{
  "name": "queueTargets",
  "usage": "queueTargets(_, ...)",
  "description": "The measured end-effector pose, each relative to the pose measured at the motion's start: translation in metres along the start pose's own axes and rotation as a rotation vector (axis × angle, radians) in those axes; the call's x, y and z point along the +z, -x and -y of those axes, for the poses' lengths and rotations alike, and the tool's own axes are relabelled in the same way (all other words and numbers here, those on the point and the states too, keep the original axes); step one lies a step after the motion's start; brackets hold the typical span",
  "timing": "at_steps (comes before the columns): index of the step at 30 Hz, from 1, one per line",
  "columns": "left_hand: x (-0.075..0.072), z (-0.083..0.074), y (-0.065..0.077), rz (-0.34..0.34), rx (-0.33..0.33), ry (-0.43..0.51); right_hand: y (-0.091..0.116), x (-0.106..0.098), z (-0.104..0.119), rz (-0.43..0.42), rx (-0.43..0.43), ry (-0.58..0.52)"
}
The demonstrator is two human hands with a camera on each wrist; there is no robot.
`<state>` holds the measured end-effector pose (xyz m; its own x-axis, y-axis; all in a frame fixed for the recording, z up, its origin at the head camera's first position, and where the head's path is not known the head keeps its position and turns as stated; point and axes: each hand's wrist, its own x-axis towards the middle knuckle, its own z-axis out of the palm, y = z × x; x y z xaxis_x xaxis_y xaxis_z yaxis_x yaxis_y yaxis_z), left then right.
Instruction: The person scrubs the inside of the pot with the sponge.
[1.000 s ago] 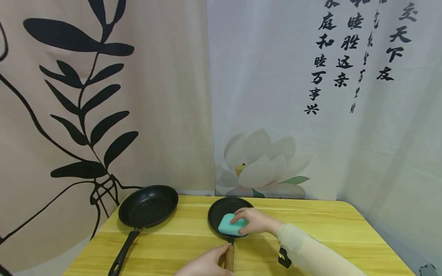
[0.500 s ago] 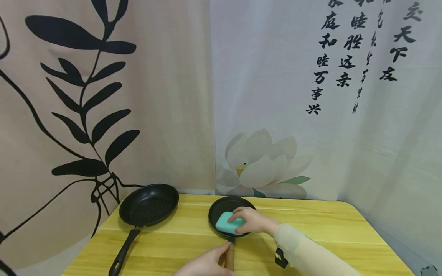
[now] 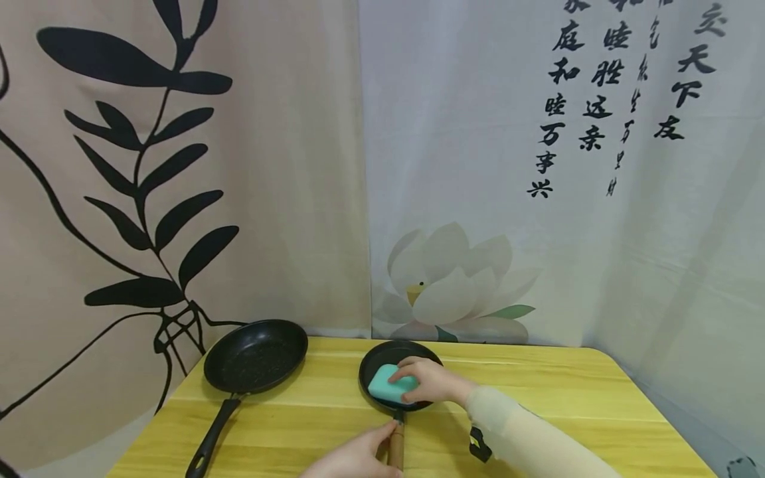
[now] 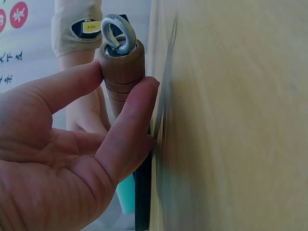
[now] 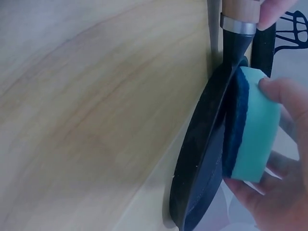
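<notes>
A small black frying pan [image 3: 373, 362] with a wooden handle [image 4: 124, 72] lies on the wooden table. My left hand [image 3: 358, 455] pinches that handle between thumb and fingers; a metal ring shows at the handle's end in the left wrist view. Inside the pan is a turquoise sponge [image 5: 257, 125] with a dark blue scouring side turned to the pan's inner face. My right hand [image 3: 433, 382] grips the sponge, thumb on one side and fingers on the other. Part of the sponge is hidden by the right hand in the head view.
A larger black frying pan [image 3: 257, 355] stands at the table's left, its black handle [image 3: 212, 435] pointing to the near edge. Behind the wooden table [image 3: 568, 411] hangs a printed curtain [image 3: 299, 166] with plant, flower and written characters.
My right hand has slid the sponge slightly left and away from me across the small pan. The left hand keeps its hold on the handle, and the large pan stays in place.
</notes>
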<state>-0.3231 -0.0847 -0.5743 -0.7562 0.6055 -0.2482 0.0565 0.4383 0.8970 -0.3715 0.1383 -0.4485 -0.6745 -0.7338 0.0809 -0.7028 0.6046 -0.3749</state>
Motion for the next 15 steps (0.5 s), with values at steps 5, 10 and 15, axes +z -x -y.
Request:
queueTargets(5, 0.0, -0.0008, 0.0012, 0.005, 0.008, -0.009, -0.0038, 0.0018, 0.0004, 0.003, 0.013, 0.008)
queueTargets(10, -0.0002, 0.0002, 0.001, 0.008, 0.018, -0.019, -0.0067, 0.0037, 0.0013, 0.0, 0.026, 0.028)
queueTargets(15, -0.0006, 0.0019, 0.0, 0.005, 0.027, -0.041, -0.0087, 0.004, 0.0045, -0.007, 0.039, 0.029)
